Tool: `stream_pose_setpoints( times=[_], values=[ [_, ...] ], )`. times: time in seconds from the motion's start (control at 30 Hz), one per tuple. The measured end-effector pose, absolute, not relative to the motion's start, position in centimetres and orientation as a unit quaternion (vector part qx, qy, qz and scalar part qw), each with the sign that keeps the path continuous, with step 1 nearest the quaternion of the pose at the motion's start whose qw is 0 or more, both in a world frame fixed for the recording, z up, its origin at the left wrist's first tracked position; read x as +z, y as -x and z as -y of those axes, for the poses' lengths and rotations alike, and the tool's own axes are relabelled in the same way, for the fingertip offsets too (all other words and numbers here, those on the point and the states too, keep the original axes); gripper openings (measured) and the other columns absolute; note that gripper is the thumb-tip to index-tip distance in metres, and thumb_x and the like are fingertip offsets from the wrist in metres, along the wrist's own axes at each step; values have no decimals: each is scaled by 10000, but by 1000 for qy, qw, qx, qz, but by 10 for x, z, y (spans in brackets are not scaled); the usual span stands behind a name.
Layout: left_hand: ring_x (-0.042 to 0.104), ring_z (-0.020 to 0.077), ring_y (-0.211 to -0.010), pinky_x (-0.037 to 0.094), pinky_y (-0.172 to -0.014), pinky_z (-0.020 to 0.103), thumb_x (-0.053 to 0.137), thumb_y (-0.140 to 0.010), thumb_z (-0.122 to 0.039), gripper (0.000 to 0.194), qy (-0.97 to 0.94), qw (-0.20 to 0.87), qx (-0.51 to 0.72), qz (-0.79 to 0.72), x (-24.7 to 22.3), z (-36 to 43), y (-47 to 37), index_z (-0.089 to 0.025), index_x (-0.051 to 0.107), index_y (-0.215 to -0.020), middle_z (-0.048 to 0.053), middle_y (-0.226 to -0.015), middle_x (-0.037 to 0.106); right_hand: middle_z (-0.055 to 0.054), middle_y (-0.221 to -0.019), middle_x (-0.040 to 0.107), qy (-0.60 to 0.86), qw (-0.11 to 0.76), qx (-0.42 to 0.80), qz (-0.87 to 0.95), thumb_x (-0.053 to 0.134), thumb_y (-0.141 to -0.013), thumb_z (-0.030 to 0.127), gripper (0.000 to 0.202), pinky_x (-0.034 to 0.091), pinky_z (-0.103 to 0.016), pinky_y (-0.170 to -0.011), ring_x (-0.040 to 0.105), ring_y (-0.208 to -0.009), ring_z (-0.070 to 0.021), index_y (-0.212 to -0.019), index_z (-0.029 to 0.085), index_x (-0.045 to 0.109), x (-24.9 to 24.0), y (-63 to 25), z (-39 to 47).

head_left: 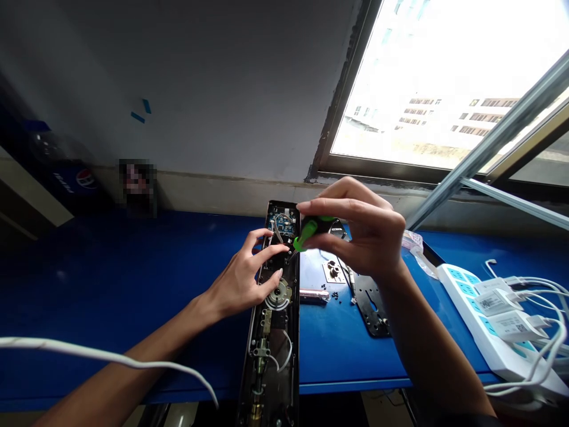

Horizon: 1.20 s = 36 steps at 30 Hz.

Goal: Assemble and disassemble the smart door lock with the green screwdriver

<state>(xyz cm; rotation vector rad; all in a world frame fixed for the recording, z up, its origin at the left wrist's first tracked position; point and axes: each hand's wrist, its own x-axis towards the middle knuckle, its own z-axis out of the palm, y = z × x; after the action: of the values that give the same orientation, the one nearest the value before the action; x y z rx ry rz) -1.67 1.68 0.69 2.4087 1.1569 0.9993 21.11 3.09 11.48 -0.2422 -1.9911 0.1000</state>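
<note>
A long black lock housing (284,320) lies open-faced before me, its near end reaching past the table's front edge. Inside it are a blue circuit board (283,224), a round metal disc (278,295) and a row of brass-coloured mechanism parts. My right hand (362,228) is closed around a green and black screwdriver (306,235), whose thin shaft slants down into the housing below the board. Close to that tip, my left hand (246,273) rests over the housing's left side with fingers spread and apart. Whether a screw sits at the tip is too small to tell.
Right of the housing lie several small black screws (335,295), a square metal plate (333,271), a wrapped cylinder (314,295) and a black slotted plate (373,305). A white power strip (471,320) with chargers is farther right. A white cable (111,357) crosses the lower left.
</note>
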Motion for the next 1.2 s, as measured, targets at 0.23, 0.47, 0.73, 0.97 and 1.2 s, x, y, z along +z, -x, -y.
stream_pose_setpoints(
  times=[0.23, 0.47, 0.73, 0.97, 1.2],
  values=[
    [591, 320, -1314, 539, -1147, 528, 668, -948, -324, 399, -837, 143, 349, -398, 6, -17, 17, -305, 636, -1345, 91, -1535, 403, -52, -1348, 711, 111, 482, 131, 859, 538, -1037, 173, 462, 646, -429, -927, 723, -1135, -213, -1465, 336, 600, 114, -210, -28],
    [600, 320, -1300, 556, -1126, 523, 663, -951, -333, 400, -837, 149, 344, -398, 7, -18, 17, -300, 631, -1348, 92, -1531, 402, -61, -1060, 710, 126, 523, 52, 841, 703, -973, 295, 344, 630, -357, -738, 687, -933, -183, -1317, 298, 728, 114, -210, -29],
    [598, 310, -1303, 542, -1145, 521, 657, -952, -326, 401, -838, 154, 341, -397, 8, -18, 17, -297, 622, -1350, 89, -1540, 389, -15, -982, 746, 108, 542, 47, 832, 842, -859, 311, 415, 635, -343, -671, 699, -842, -173, -1263, 347, 751, 112, -210, -31],
    [583, 320, -1322, 526, -1160, 536, 661, -949, -322, 394, -838, 149, 343, -397, 6, -17, 17, -292, 630, -1340, 95, -1531, 403, -62, -1296, 746, 101, 489, 117, 858, 561, -1017, 134, 434, 642, -435, -944, 726, -1158, -218, -1412, 290, 652, 116, -211, -26],
    [595, 327, -1294, 570, -1106, 535, 681, -934, -323, 398, -837, 143, 351, -394, 7, -17, 17, -299, 645, -1329, 92, -1526, 413, -45, -1070, 789, 68, 510, 81, 854, 796, -891, 194, 386, 666, -319, -732, 755, -909, -171, -1268, 258, 737, 116, -209, -28]
  ],
)
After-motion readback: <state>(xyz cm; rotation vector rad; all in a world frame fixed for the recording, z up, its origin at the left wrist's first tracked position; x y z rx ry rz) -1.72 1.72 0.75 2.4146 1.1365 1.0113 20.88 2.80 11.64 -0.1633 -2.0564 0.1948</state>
